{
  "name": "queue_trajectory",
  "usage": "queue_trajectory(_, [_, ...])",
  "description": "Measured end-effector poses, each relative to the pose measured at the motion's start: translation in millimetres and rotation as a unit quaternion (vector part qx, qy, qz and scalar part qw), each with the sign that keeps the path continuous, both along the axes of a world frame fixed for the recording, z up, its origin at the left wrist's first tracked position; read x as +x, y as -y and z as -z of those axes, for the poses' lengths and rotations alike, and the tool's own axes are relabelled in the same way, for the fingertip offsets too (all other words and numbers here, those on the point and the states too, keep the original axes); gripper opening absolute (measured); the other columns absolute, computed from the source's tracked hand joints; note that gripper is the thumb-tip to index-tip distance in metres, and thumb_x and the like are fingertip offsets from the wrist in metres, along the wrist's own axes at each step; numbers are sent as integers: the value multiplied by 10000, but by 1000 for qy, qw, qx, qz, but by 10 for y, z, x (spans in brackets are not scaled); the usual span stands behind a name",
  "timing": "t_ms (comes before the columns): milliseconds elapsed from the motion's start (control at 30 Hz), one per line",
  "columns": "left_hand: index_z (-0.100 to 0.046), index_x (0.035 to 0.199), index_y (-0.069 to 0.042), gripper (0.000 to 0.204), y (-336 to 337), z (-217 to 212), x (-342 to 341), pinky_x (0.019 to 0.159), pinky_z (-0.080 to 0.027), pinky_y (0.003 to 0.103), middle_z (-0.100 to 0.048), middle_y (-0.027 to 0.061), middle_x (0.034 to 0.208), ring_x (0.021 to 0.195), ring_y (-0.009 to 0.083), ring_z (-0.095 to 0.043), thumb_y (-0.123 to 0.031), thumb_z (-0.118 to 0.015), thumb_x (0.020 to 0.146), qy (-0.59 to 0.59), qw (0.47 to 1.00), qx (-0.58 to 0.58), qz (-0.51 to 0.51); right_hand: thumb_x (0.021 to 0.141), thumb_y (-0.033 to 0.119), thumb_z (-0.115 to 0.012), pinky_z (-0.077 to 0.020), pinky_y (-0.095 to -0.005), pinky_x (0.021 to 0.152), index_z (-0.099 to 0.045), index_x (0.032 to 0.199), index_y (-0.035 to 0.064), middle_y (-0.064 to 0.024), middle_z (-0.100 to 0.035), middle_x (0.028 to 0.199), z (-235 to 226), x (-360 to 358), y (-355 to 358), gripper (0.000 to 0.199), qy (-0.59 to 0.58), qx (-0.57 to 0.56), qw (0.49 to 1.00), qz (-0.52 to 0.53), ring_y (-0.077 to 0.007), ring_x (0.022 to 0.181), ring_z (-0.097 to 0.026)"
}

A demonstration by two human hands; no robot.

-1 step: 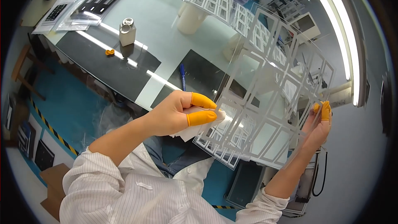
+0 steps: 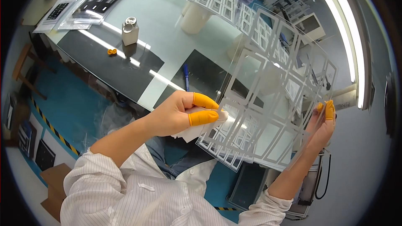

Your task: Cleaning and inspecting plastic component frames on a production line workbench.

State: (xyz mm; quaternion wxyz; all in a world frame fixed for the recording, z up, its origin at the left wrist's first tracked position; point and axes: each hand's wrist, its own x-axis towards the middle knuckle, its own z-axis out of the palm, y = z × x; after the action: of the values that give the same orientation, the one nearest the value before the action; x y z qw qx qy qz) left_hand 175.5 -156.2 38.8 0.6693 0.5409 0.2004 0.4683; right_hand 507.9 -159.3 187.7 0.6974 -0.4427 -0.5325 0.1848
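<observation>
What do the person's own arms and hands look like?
The left hand and the right hand each show two smooth, tight, yellow-orange finger covers. Loose white fabric sleeves with thin dark stripes leave both forearms bare.

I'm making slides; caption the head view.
Left hand and right hand in orange finger cots hold a transparent, grey-patterned sheet.

Glossy table [image 2: 167,44] — dark panels [image 2: 204,68], a blue pen [image 2: 186,74], white bottle [image 2: 130,37], small orange pieces [image 2: 112,52].
</observation>
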Motion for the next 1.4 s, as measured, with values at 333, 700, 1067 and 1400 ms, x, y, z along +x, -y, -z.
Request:
queue_trajectory(333, [-617,988,-2,206,-178,322,-501,683,-490,222,-640,67,887,767,112,-609,-116,-637,818,181,969,-87,-146,832,158,-568,-437,-258,729,-587,1031,40,-46,-586,874,1211,-788,-675,232,154,-253,945,-139,-128,782,-543])
queue_trajectory(700, [-610,1025,-21,190,-230,365,-679,633,-478,203,-638,39,895,723,74,-583,-84,-597,846,254,911,-87,-312,832,185,-590,-448,-363,699,-480,955,-33,-163,-556,802,2848,-1927,-964,274,515,-206,831,33,-343,669,-524])
queue_trajectory(1067, [-601,1036,-42,201,-120,351,-324,681,-519,250,-633,74,949,811,122,-618,-131,-584,857,269,936,-148,-172,843,-12,-541,-382,-181,493,-380,1036,30,-54,-504,809,2000,-2044,329,255,21,-307,904,-298,-75,607,-484])
queue_trajectory(1400, [-574,1053,16,228,-95,56,62,654,-489,228,-622,65,909,761,107,-592,-119,-570,869,221,951,-121,-179,948,182,-413,-290,-191,442,-492,943,8,10,-436,621,1855,-1804,513,191,-124,-394,823,-390,-64,482,-356])
